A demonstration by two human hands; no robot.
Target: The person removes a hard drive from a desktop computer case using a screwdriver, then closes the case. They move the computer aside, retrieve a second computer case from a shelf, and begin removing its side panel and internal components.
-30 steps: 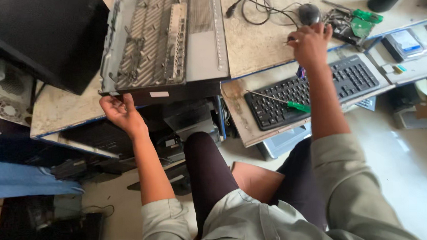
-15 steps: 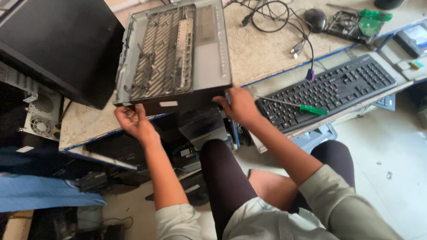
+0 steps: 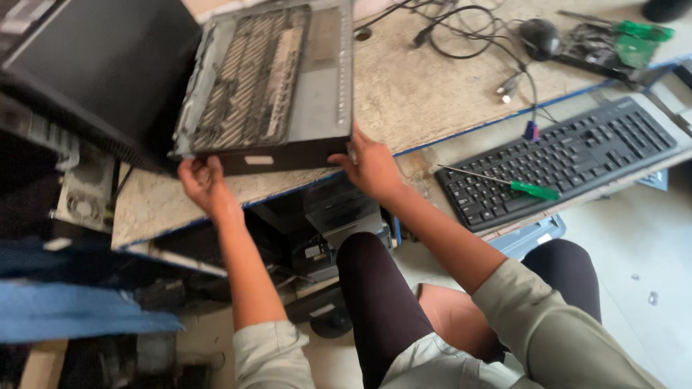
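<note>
The right hand, which a second ago was lying far right by the mouse, is now sitting at the near right corner of the open computer case, and both hands are holding that case. The fingers of the right hand are closing on the case's near right corner, while the left hand is gripping the near left corner, its fingers curling up against the dark front edge. The case is lying flat on the worn tabletop, its near end overhanging the edge, with the grey inner frame and slotted metal facing up. Just left of it a black monitor is lying tilted. To the right, a black keyboard is resting on a lower tray, with a green-handled screwdriver lying across its near left part. Farther off, a dark mouse and loose black cables are sprawling on the tabletop, and a small green circuit board is lying near the far right.
</note>
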